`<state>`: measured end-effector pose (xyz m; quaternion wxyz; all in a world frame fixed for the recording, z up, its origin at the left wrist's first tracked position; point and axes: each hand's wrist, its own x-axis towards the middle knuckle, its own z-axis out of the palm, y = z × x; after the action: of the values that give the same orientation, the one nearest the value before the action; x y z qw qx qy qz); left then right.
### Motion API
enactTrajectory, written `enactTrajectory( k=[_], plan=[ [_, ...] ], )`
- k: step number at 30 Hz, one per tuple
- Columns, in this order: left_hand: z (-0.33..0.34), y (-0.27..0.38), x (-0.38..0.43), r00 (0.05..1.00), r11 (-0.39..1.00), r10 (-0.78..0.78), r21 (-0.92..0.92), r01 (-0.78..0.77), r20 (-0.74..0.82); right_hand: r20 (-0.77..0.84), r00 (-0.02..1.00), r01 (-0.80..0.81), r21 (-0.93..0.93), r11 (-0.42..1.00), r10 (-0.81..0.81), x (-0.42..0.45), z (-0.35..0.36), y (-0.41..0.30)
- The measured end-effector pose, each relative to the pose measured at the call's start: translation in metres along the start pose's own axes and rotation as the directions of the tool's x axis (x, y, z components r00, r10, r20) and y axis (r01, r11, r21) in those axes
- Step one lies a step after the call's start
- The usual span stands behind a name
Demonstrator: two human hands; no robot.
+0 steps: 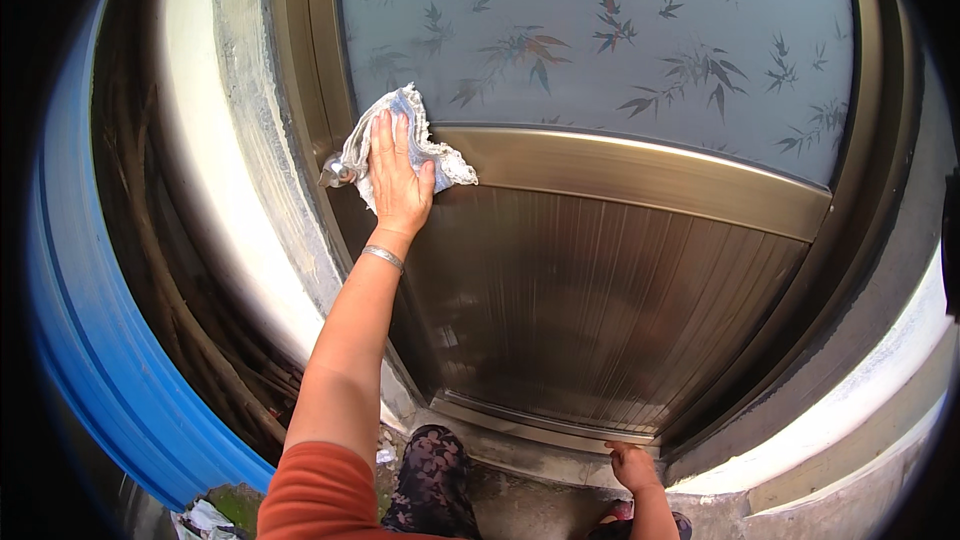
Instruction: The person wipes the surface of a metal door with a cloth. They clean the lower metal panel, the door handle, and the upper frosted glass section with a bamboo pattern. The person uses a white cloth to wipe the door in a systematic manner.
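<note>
My left hand (397,172) lies flat on a crumpled white and pale-blue cloth (450,165), thumb out to the right. It presses the cloth against the left end of the bronze-coloured metal crossrail (637,176) of a door. A shiny knob-like fitting (337,171) shows just left of the cloth. Above the rail is a frosted glass pane (570,75) with a leaf pattern; below it, a ribbed brown metal panel (570,300). Low on the right, my right hand (634,465) hangs near the door's bottom edge, its fingers partly bent. I see nothing in it.
A blue corrugated sheet (112,315) stands at the far left, with dry branches (165,270) behind it. Pale wall edges (225,202) flank the doorway. At the door's foot runs a sill (525,450). White scraps (202,517) lie on the ground at lower left.
</note>
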<state>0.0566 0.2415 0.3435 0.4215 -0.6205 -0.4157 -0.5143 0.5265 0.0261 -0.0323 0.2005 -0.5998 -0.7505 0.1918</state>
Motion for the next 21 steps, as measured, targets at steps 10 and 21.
enactTrajectory(
  k=[10, 21],
  plan=[
    [0.010, 0.017, -0.073, 0.969, 0.967, -0.245, -0.059, 0.247, 0.040, 0.020, 1.000, 0.016, -0.046, 0.999, -0.015, 0.002, 0.012, -0.005],
    [0.021, 0.009, -0.109, 0.886, 0.887, -0.462, 0.012, 0.461, 0.038, 0.015, 1.000, 0.006, -0.023, 1.000, -0.005, -0.002, 0.012, 0.001]
  ],
)
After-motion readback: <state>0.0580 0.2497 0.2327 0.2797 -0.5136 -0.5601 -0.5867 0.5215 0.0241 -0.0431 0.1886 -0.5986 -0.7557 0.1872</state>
